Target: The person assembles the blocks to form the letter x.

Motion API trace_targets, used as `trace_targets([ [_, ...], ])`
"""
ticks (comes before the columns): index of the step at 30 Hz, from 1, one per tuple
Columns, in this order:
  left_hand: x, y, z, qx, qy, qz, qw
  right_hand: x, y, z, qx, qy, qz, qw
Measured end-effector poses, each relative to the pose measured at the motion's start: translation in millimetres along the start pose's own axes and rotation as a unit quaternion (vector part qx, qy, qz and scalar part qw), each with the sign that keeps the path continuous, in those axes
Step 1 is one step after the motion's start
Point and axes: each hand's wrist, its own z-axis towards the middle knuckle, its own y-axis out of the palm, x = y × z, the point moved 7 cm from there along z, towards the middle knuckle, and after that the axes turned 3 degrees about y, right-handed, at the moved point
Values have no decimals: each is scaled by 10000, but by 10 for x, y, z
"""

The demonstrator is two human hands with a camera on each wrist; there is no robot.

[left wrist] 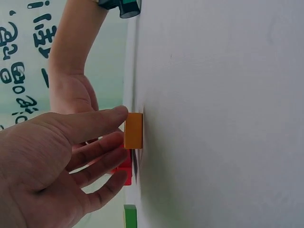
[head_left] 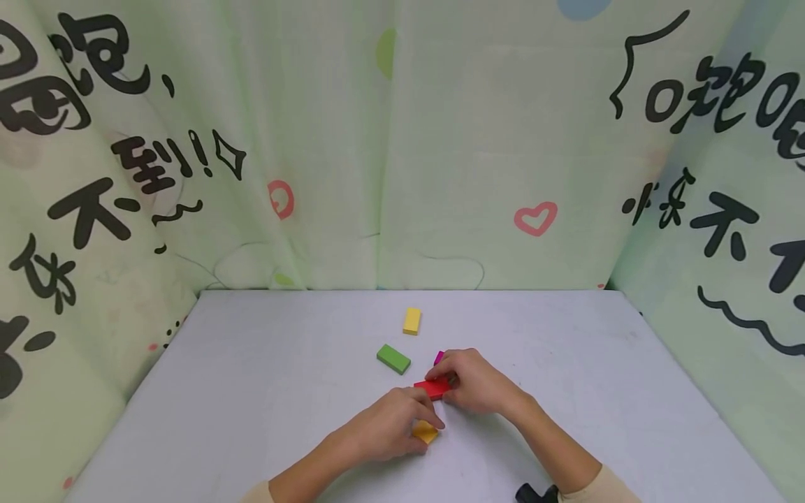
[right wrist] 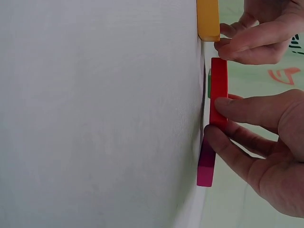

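Left hand (head_left: 391,424): thumb and fingers lightly gripping orange block (head_left: 425,432), on white counter (head_left: 251,363). Right hand (head_left: 479,382): pinching red block (head_left: 430,388), just beyond. Magenta block (right wrist: 205,174): part-hidden by right hand. Farther: green block (head_left: 393,359); yellow block (head_left: 411,321); printed curtain (head_left: 453,140).

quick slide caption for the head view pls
Left grip on an orange block, right grip on a red block; magenta block partly hidden, green block and yellow block beyond.

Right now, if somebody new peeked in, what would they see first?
Probably the big black writing on the pale green curtains, at both sides. Next, the bright red block pinched by the right hand, below the head view's centre, with an orange block at the left hand, nearer the viewer.
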Motion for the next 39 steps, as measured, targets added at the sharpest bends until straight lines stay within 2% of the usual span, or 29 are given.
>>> trace_targets([
  [7,32,-59,-65,203,89,106,9997,5,-8,-9,4,48,-35,10000],
  [12,15,-76,-138,260,18,154,9995,9,-18,-18,-11,156,-140,9998],
  [16,-8,-70,-205,131,-185,250,9994,20,-28,-31,-15,256,-191,9995],
  [23,7,-56,-349,-158,-543,543,9969,23,-36,-73,76,193,-151,9997],
  [30,-11,13,-447,-509,-824,807,9920,31,-59,-121,108,339,-135,9993],
  [35,11,38,-488,-607,-830,1038,9893,27,-82,-143,147,365,-136,9991],
  [39,49,54,-520,-598,-688,1215,9884,27,-97,-160,146,356,-104,9992],
])
